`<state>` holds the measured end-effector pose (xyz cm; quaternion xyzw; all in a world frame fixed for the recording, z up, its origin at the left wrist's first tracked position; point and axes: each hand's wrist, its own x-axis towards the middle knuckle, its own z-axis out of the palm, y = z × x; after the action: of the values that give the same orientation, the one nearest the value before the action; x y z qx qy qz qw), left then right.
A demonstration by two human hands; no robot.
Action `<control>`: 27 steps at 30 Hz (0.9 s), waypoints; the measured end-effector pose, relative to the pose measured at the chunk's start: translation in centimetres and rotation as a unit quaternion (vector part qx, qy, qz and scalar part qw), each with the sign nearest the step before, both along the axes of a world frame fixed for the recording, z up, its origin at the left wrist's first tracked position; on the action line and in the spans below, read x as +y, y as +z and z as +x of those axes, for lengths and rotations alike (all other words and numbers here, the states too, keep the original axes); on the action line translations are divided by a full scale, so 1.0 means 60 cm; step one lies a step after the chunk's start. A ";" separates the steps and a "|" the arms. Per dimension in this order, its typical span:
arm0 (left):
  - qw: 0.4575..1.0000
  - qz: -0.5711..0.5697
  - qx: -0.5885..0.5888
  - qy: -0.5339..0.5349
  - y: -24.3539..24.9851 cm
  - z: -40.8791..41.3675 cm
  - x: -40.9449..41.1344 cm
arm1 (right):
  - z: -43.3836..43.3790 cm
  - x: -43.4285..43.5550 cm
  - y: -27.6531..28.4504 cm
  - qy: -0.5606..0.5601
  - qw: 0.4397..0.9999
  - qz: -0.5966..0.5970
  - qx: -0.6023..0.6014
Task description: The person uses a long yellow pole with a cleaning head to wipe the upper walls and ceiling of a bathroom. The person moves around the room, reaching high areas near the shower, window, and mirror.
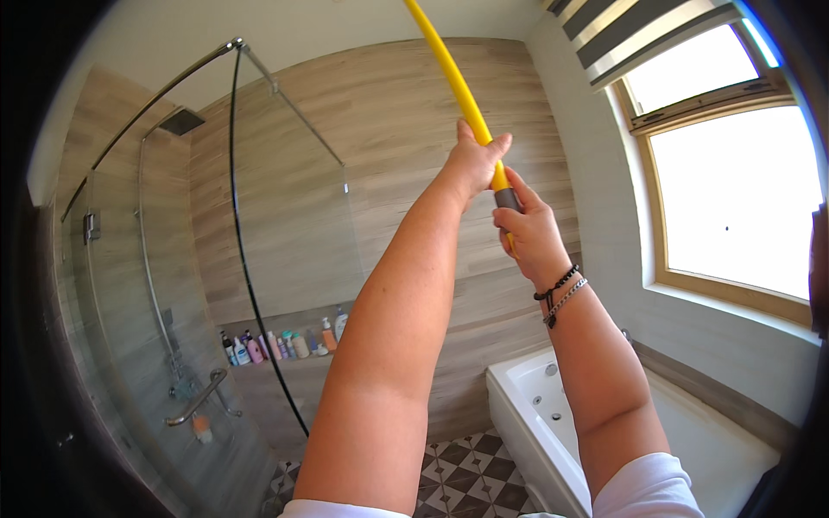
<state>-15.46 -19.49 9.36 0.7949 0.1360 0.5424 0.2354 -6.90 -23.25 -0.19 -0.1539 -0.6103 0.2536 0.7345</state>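
Observation:
Both my arms reach up and forward along a long yellow pole (451, 68) with a grey grip (508, 199) near its lower end. My left hand (478, 158) is wrapped around the yellow shaft. Just below it, my right hand (532, 223) grips the pole at the grey section, with a dark beaded bracelet and a metal chain on that wrist. From my hands the pole rises, leaning to the left, and leaves the picture at the top edge, so its upper end is hidden.
A glass shower enclosure (291, 213) with a metal frame and door handle (197, 400) stands on the left. Several bottles (254, 348) line a wall niche. A white bathtub (518, 414) sits at right, below a window (732, 194) with a striped blind (622, 32). Patterned tiles (476, 476) cover the floor.

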 end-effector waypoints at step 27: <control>0.973 -0.058 -0.143 0.173 -0.031 -0.564 -0.290 | -0.573 -0.128 0.230 0.226 0.964 0.140 -0.008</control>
<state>-49.31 -36.90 7.50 0.6584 0.2677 0.6741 0.2011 -41.29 -30.94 13.63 0.0907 -0.6648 0.3234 0.6672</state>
